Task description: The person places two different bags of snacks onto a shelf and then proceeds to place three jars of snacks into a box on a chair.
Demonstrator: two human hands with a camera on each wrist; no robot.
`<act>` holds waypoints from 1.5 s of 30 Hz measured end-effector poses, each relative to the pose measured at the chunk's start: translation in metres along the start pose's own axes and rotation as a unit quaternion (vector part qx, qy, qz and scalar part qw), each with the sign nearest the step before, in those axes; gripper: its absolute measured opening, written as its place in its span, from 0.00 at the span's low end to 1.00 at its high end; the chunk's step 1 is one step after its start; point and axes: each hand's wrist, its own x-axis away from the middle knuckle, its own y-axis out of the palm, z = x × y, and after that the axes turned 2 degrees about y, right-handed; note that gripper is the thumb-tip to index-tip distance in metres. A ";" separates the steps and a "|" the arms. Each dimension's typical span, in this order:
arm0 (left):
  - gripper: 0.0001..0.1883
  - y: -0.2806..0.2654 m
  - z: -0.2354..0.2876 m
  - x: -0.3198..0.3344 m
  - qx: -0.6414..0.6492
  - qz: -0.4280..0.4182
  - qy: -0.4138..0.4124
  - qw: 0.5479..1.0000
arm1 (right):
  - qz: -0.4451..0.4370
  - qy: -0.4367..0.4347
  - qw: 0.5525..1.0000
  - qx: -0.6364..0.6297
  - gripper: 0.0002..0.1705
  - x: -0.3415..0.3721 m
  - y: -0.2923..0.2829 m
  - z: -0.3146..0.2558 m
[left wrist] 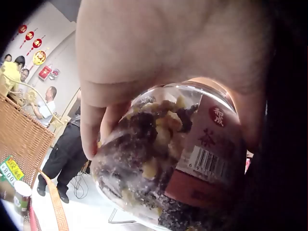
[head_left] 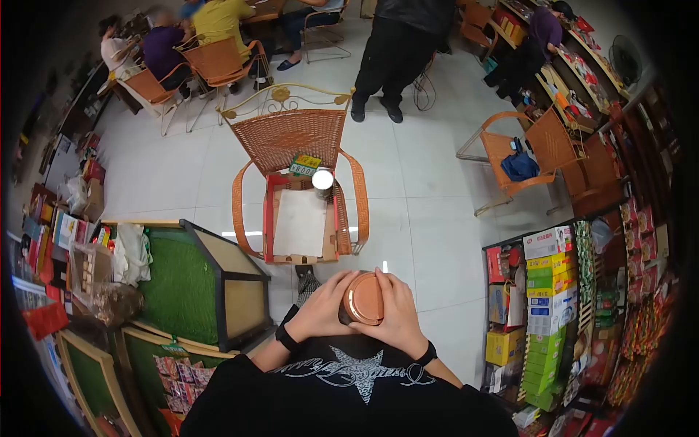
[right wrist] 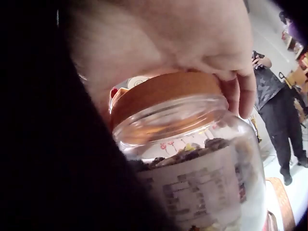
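A clear plastic jar [left wrist: 144, 154] with a copper-brown screw lid [head_left: 366, 300] is held between both hands in front of the chest. Dark and yellowish dried pieces show through its wall, and it bears a label [left wrist: 204, 149] with a barcode. My left hand [head_left: 325, 304] grips the jar's side, fingers curled round it in the left wrist view. From the other side my right hand [head_left: 399, 317] wraps round the lid, its fingers along the rim in the right wrist view. The jar's underside is hidden.
Ahead stands a wicker armchair [head_left: 287, 135] holding a shallow red-edged cardboard tray [head_left: 302, 226], with a white-topped can [head_left: 323, 182] and number signs [head_left: 304, 164]. Green-lined display bins [head_left: 178, 280] stand left, stacked boxes [head_left: 550, 291] right. A standing person [head_left: 397, 58] is beyond the chair.
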 end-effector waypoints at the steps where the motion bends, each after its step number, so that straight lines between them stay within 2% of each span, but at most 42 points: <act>1: 0.54 -0.006 -0.006 -0.006 0.002 -0.004 0.002 1.000 | -0.003 0.010 1.000 0.005 0.57 -0.008 0.001 -0.001; 3: 0.53 -0.019 -0.020 -0.018 -0.004 -0.006 0.027 1.000 | 0.009 0.007 1.000 0.009 0.58 -0.026 0.006 -0.001; 10: 0.54 -0.086 -0.066 -0.055 -0.022 -0.001 0.031 0.999 | 0.032 0.012 0.999 -0.002 0.57 -0.112 0.023 -0.023; 13: 0.53 -0.111 -0.089 -0.062 -0.031 0.020 0.031 0.999 | 0.011 0.012 1.000 0.011 0.56 -0.150 0.035 -0.033; 18: 0.53 -0.137 -0.125 -0.067 -0.003 0.018 -0.028 0.999 | -0.024 0.042 0.998 0.028 0.53 -0.198 0.057 -0.045; 22: 0.53 -0.144 -0.148 -0.070 -0.004 -0.003 -0.044 0.999 | -0.044 0.059 0.997 0.024 0.51 -0.219 0.073 -0.041; 28: 0.54 -0.121 -0.200 -0.069 -0.017 -0.016 -0.081 0.996 | -0.101 0.095 0.990 0.024 0.52 -0.244 0.121 -0.004; 30: 0.55 -0.104 -0.225 -0.069 -0.043 -0.001 -0.107 0.993 | -0.110 0.094 0.989 0.013 0.52 -0.249 0.147 0.018; 34: 0.54 -0.050 -0.280 -0.060 -0.012 0.024 -0.172 0.985 | -0.137 0.103 0.985 0.002 0.50 -0.260 0.202 0.066; 37: 0.55 -0.013 -0.315 -0.055 -0.011 0.033 -0.250 0.968 | -0.182 0.103 0.978 -0.002 0.48 -0.268 0.241 0.105; 39: 0.55 0.000 -0.331 -0.062 0.031 -0.108 -0.469 0.876 | -0.185 0.081 0.979 0.010 0.48 -0.270 0.268 0.131; 40: 0.55 0.014 -0.346 -0.057 0.034 -0.114 -0.476 0.871 | -0.175 0.054 0.983 0.027 0.48 -0.270 0.280 0.143; 42: 0.52 0.050 -0.386 -0.040 0.160 -0.021 -0.437 0.885 | -0.195 0.042 0.979 0.032 0.48 -0.275 0.294 0.158; 45: 0.50 0.051 -0.404 -0.045 0.146 -0.013 -0.430 0.891 | -0.219 0.029 0.975 0.028 0.49 -0.288 0.308 0.170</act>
